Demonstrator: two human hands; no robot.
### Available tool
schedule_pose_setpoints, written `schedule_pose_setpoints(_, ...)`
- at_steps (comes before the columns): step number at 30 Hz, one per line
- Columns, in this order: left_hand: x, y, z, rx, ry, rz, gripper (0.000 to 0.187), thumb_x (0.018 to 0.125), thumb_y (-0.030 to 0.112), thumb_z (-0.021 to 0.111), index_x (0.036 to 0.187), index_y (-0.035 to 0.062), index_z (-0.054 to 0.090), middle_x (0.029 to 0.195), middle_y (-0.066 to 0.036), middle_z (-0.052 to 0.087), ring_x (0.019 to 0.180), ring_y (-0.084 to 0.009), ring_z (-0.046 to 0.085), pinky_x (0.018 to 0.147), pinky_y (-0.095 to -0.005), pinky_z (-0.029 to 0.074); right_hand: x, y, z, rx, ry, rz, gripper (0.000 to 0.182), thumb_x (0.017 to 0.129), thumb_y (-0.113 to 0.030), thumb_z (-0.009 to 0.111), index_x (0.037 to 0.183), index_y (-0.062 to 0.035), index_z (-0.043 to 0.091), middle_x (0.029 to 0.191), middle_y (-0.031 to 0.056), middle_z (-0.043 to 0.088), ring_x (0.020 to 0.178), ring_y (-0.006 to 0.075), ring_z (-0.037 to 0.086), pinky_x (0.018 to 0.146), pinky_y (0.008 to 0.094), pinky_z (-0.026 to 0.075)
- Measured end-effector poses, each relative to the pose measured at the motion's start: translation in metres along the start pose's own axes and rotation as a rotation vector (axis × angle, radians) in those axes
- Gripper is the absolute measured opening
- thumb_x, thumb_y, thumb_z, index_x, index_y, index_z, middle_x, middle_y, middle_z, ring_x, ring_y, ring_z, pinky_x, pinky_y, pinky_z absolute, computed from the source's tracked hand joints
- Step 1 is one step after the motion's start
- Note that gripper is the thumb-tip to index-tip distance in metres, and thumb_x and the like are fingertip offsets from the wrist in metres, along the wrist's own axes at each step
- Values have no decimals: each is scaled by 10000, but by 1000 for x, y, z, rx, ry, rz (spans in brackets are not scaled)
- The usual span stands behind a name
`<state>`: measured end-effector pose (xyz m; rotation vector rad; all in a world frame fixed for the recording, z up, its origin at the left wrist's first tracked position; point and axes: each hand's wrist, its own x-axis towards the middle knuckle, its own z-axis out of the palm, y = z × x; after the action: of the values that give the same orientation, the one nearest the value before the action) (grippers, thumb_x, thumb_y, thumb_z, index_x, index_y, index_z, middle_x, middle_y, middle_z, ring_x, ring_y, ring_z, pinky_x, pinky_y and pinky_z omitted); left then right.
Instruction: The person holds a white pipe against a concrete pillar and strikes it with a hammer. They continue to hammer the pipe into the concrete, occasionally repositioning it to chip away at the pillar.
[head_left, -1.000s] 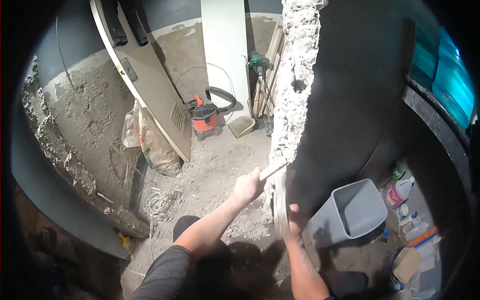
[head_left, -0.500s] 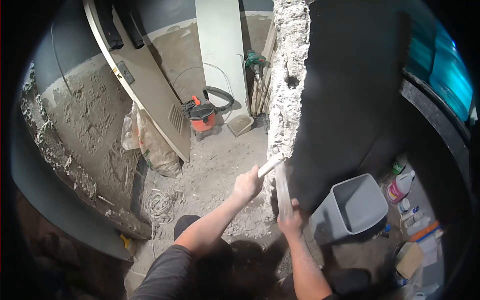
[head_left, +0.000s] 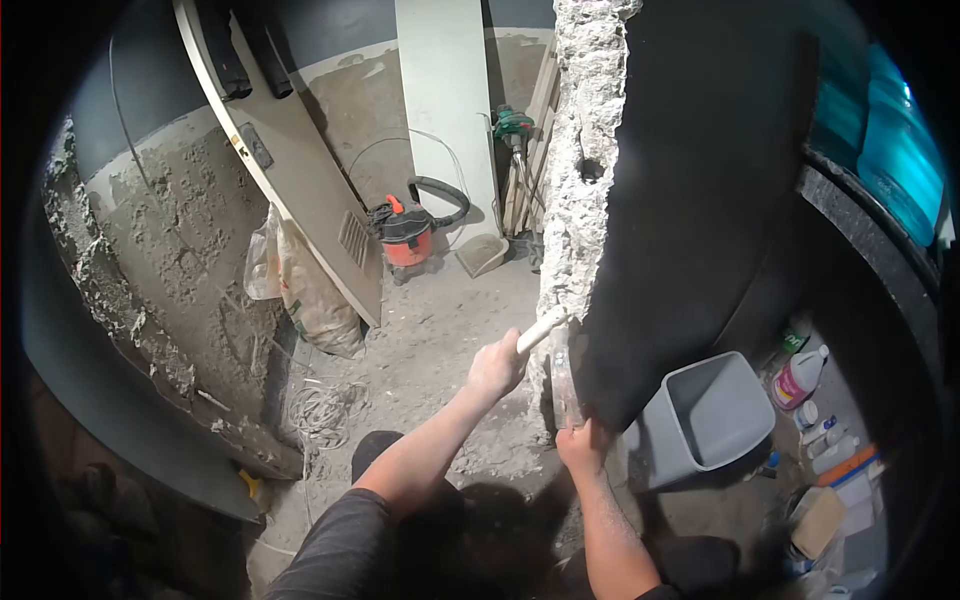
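My left hand (head_left: 497,368) is wrapped round a white, stick-like tool (head_left: 541,331). The tool slants up to the right, its far end at the rough broken edge of the wall (head_left: 578,235). Lower and to the right, my right hand (head_left: 585,446) is closed on a pale, partly see-through long tool (head_left: 564,385) that points upward along the wall edge. The kind of either tool cannot be made out. Both hands are close to the lower part of the wall edge, and dust coats my right forearm.
A grey bin (head_left: 655,430) stands right of my right hand, with several bottles (head_left: 798,378) beyond it. Rubble and a coil of cord (head_left: 325,412) lie on the floor. Farther back are a red vacuum cleaner (head_left: 407,245), a dustpan (head_left: 482,257), a leaning door (head_left: 300,190) and a sack (head_left: 315,300).
The tool in my right hand was blurred and higher on the wall edge; it is now slightly lower and sharper. My left hand has stayed in place. The view has shifted slightly.
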<state>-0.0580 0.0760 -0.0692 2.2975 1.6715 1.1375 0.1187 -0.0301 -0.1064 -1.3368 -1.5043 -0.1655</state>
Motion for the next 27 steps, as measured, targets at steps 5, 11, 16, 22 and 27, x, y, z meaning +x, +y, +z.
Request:
schedule_pose_setpoints(5,2,-7,0,-16,-31,-4,209,891,207,581,992,93,438,715,-214,629,692,-456,610,619,-566,471,-2,9,1,404,-216,207,176,867,-135,589,741,-46,504,630,179,519,586,409,547,542,500,426)
schedule_pose_setpoints(11,2,-2,-3,-49,-62,-44,203,885,207,589,999,103,456,734,-213,636,709,-453,618,625,-558,481,-8,10,16,5,-114,118,130,793,-146,637,822,-30,587,727,209,612,706,452,613,638,506,499)
schedule_pose_setpoints(16,3,-1,-10,-32,-120,-60,188,911,230,538,1024,104,457,798,-224,650,751,-461,624,652,-567,490,-41,83,36,390,-377,236,196,879,-143,583,1011,-3,624,892,167,618,813,350,602,743,420,488)
schedule_pose_setpoints(22,5,-7,-3,-73,-49,-23,207,900,204,546,1048,89,459,774,-221,645,741,-452,626,643,-558,491,-6,33,31,-127,-35,-59,266,931,-246,548,879,14,536,763,205,584,751,419,602,690,447,497)
schedule_pose_setpoints(27,5,-14,2,-99,-43,10,226,889,189,559,1071,93,464,773,-229,644,736,-454,625,645,-561,488,0,-7,-6,457,-130,378,304,884,-313,650,809,-32,560,712,151,585,672,331,604,640,388,499)
